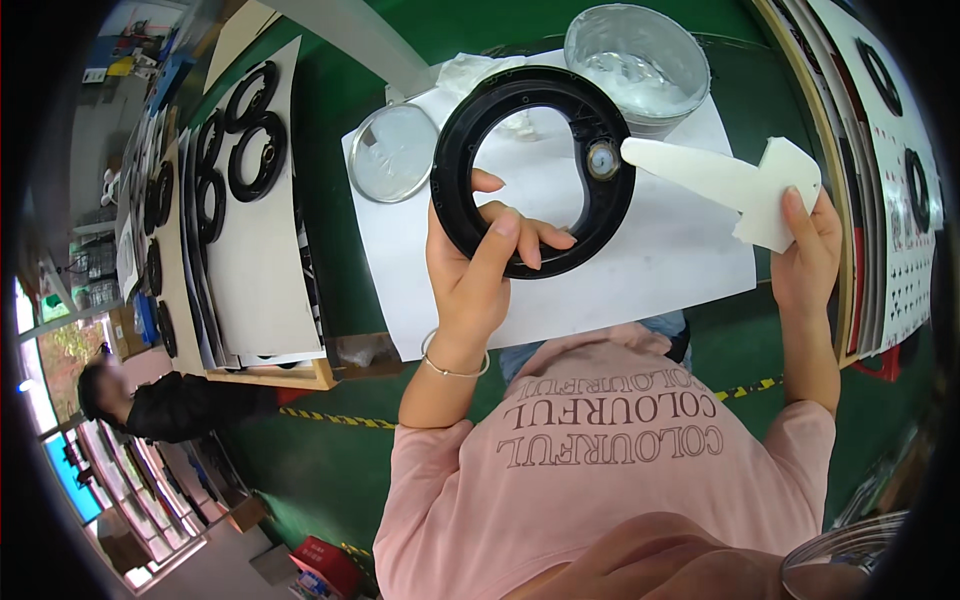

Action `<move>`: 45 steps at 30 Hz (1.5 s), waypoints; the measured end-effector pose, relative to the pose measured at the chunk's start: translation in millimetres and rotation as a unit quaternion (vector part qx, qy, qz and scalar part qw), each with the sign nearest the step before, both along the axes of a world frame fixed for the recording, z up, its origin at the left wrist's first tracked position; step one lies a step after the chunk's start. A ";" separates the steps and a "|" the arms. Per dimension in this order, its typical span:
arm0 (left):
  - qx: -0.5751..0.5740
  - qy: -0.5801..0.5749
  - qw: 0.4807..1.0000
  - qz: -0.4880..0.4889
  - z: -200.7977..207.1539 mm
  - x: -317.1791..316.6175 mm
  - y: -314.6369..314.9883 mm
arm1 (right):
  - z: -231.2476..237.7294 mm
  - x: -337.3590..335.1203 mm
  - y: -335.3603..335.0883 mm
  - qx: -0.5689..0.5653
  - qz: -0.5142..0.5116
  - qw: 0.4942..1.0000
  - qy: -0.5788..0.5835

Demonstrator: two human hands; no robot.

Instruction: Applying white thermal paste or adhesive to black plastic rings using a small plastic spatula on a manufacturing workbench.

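Above the white sheet (650,255), black ring (530,88): one, smooth, rigid-looking, broad-rimmed, held up in the left hand (478,262).
Grip on the ring: closed on the lower left side, thumb crossing the front, fingertips showing at the opening.
Round recess (603,159): one, on the ring's right side, pale and shiny at the centre.
Right hand (810,240): narrowed on the broad end of one flat white piece (735,180).
Shape of the piece: thin, matte, irregular at the held end, tapering to a blunt tongue; tip at the ring's right rim, beside the recess, contact impossible to tell.
Behind the ring: one round tub (640,125) with glossy white paste (635,75) inside; one clear, circular lid (395,150); crumpled white tissue (470,72).
Left boards (270,260): flat, pale, upright; two black rings on the nearest.
Right boards (900,290): two more dark rings.
Left wrist: one thin, smooth bangle (455,372).
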State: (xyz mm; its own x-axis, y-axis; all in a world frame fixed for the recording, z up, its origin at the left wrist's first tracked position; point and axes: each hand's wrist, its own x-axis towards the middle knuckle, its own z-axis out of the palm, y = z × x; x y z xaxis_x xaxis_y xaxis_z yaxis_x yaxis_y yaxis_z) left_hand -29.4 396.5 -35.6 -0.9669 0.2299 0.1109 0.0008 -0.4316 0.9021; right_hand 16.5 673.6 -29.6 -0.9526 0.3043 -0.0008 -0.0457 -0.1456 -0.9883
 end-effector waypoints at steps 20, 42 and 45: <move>-0.013 -0.028 0.999 -0.016 55.9 -17.1 50.3 | -35.3 -146.7 62.3 0.422 -0.212 0.752 0.459; 0.069 -0.154 0.883 -0.438 64.5 -108.6 641.0 | -153.8 -184.1 78.6 -0.288 0.227 0.928 0.061; 0.118 -0.266 0.860 -0.419 55.7 -126.4 673.5 | -158.5 -185.5 76.3 0.010 0.236 0.970 -0.064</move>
